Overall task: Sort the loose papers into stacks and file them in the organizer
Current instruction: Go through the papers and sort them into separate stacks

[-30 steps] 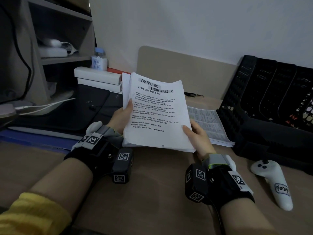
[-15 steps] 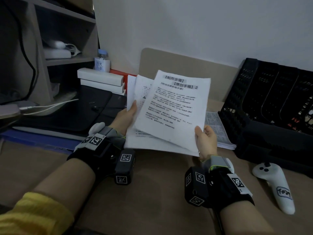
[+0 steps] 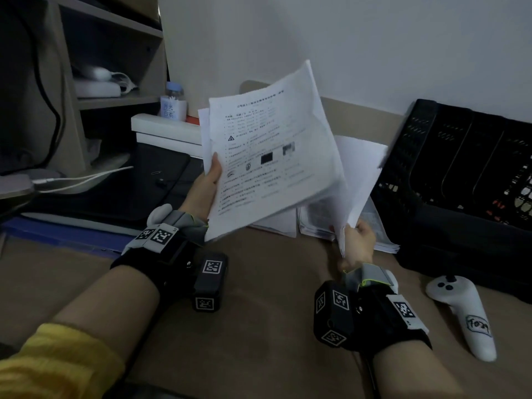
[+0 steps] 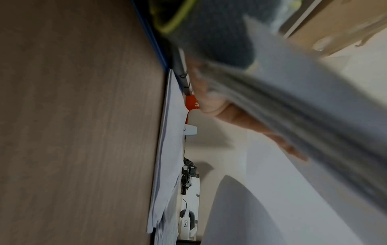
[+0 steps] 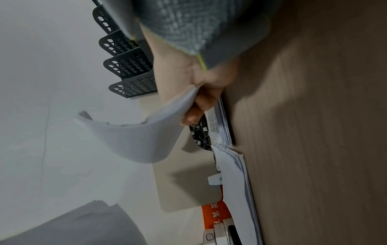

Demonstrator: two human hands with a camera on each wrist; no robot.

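Pinching one sheet (image 5: 134, 140), the right hand (image 5: 201, 92) shows clearly wrist-side; head view shows the left hand (image 3: 205, 191) gripping the sheaf (image 3: 273, 151) at 12 o'clock.

Printed sheaf (image 3: 270, 156) held tilted, 1 sheet (image 3: 358, 180) peeled aside (blurred), beside black organizer (image 3: 460, 180).

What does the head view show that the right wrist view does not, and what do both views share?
Head view only: the left hand holding a printed white sheaf of papers, its text and pictures readable, and a white handheld controller on the brown desk.
Right wrist view only: the orange box with white characters.
Both: the right hand pinching a curled white sheet, the black perforated plastic organizer, and paper stacks on the desk.
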